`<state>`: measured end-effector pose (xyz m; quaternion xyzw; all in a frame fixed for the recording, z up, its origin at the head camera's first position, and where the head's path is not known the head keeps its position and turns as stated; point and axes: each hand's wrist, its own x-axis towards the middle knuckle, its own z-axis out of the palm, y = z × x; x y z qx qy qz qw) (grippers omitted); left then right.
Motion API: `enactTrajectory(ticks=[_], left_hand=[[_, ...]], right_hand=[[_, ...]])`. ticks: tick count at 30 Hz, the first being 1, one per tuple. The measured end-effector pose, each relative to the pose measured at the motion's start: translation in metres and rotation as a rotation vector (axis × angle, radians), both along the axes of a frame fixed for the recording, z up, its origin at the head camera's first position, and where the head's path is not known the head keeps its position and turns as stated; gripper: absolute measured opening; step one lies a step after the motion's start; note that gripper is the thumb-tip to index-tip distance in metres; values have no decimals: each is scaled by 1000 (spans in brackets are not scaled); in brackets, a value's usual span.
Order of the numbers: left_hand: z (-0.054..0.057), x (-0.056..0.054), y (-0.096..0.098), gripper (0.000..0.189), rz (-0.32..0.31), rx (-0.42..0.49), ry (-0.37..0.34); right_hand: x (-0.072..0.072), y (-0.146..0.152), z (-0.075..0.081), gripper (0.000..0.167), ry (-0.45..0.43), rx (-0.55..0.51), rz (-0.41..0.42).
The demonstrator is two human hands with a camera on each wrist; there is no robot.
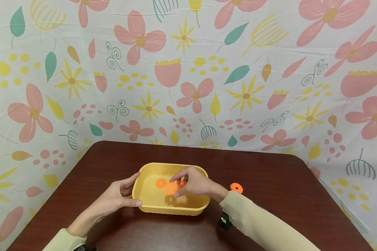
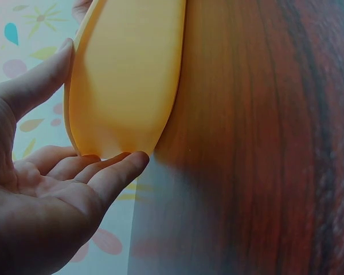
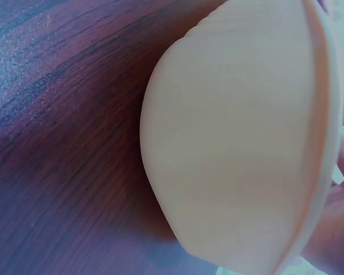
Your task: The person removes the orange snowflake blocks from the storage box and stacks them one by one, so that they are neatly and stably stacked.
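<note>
A yellow rectangular plastic bin (image 1: pixel 168 210) sits on the table. My left hand (image 1: pixel 114 197) grips its left end, the thumb at the front rim and the fingers along the end wall. In the left wrist view, the left fingers (image 2: pixel 117 177) press against the bin's wall (image 2: pixel 126 74). My right hand (image 1: pixel 196 181) reaches inside, thumb and forefinger pinching an orange notched disc (image 1: pixel 171 188) above the floor. Another orange disc (image 1: pixel 160 183) lies to its left, and a third disc (image 1: pixel 182 182) is partly hidden behind the right fingers. The right wrist view shows the bin's outer wall (image 3: pixel 235 137).
One more orange disc (image 1: pixel 236 188) with a dark centre hole lies on the table, right of the bin and beside the right forearm. The dark brown wooden table (image 1: pixel 257 167) ends at a floral-patterned cloth (image 1: pixel 188 69) behind and at the sides.
</note>
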<state>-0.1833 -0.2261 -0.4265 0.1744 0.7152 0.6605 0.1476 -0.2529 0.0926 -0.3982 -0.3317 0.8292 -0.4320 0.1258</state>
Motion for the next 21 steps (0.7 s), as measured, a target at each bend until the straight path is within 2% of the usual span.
enactTrajectory(ticks=[8, 21], left_hand=[[1, 1, 0, 104, 3, -7, -2], [2, 2, 1, 103, -1, -3, 3]], right_hand=[[1, 12, 8, 38, -34, -68, -4], [3, 39, 18, 38, 36, -71, -41]])
